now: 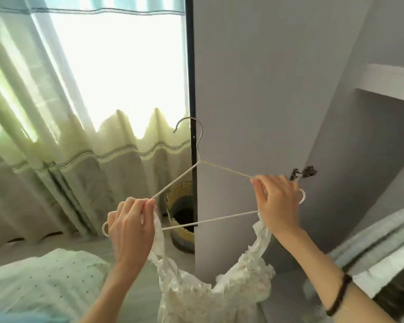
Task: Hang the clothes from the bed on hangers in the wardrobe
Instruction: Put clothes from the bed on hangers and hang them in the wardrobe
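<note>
**Frilled garment held at a white hanger before the wardrobe door**

While both hands hold it up in front of the open wardrobe door, the white wire hanger sits tilted, its hook uppermost and crossing the door's dark edge. The left hand has its fingers curled, pinching the hanger's left arm together with a frilled strap of the white garment near the left end loop. The right hand grips the hanger's right side, fingertips pinched on the upper wire, with the garment's other ruffled strap running up under the palm; whether that strap is already over the wire cannot be told. The garment hangs down between the two forearms, its pale, faintly flowered fabric gathered in a bunch at the bottom of the view. A dark band circles the right wrist.

Behind the hanger's lower bar, a woven basket stands on the floor just beside the door's edge. A metal hinge shows on the door's inner face, right by the right hand's knuckles. Pale green curtains cover the bright window on the left. A dotted light bedcover lies at lower left, and folded pale textiles are stacked at lower right inside the wardrobe.
</note>
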Motion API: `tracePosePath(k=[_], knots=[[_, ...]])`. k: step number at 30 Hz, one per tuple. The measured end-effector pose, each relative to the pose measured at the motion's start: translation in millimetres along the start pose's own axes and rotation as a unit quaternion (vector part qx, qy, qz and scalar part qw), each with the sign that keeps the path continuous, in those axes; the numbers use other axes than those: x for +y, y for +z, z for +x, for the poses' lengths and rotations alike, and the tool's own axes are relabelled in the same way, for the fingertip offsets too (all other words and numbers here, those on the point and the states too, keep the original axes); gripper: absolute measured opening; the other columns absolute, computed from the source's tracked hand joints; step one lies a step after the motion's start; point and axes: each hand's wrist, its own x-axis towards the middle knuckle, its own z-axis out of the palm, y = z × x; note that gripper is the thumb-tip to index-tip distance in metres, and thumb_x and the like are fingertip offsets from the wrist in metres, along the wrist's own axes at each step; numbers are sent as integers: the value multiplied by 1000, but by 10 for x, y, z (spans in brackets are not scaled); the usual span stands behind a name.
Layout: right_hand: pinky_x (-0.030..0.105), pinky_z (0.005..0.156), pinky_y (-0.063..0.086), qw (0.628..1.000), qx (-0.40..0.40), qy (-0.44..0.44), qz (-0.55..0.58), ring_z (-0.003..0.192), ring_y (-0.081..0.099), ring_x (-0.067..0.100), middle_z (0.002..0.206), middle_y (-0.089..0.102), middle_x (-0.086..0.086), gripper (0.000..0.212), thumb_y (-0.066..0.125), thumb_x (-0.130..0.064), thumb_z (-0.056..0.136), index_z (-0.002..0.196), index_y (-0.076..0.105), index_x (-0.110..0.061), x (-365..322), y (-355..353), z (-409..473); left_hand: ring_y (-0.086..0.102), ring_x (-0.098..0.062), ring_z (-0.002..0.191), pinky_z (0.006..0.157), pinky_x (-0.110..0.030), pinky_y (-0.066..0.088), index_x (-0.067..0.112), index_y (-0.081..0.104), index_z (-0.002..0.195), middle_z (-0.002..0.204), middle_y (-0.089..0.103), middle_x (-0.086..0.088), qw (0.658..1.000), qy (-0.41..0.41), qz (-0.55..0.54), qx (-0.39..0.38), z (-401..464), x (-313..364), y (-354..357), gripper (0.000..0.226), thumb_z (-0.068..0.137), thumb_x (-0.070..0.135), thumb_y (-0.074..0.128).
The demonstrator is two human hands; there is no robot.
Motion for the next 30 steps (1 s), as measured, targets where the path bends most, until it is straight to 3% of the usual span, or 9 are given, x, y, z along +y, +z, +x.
tracePosePath(k=[5,9,15,20,24,30], knots=[[26,64,16,991,-23,-91,93,61,47,16,62,57,-5,39,37,-37,95,83,66,-15,-756,306,27,49,-13,75,74,-22,20,16,64,75,72,52,9,992,-85,57,71,-217,-449,-728,34,90,34,40],[32,67,31,972,-22,-150,181,59,48,18,57,48,-8,30,46,-32,92,80,66,-14,-1536,563,44,46,-10,75,73,-22,21,17,64,76,75,50,13,974,-135,121,135,-397,-772,-1392,34,90,34,39],[37,74,35,924,-59,-207,317,69,57,23,70,66,3,37,44,-40,92,84,69,-14,-2867,883,69,56,-19,75,75,-22,23,14,68,80,75,60,5,937,-199,186,220,-556,-1215,-2367,37,90,36,40],[26,72,18,885,-48,-203,416,73,54,25,69,63,2,33,48,-39,90,86,70,-14,-3989,945,199,59,-22,70,73,-47,47,12,70,81,70,56,10,920,-182,216,273,-279,-1501,-3235,29,89,29,47],[26,71,16,865,-3,-205,458,77,55,27,71,65,3,26,54,-34,90,92,72,-16,-4869,912,486,58,-25,70,73,-31,31,9,70,79,69,61,0,880,-152,302,334,100,-1731,-3871,28,89,26,50],[30,74,23,815,10,-214,539,85,53,30,79,67,8,22,57,-31,90,98,73,-18,-5982,853,943,58,-25,75,75,-26,23,11,70,82,74,65,-4,827,-105,383,397,691,-1969,-4727,29,90,27,47]])
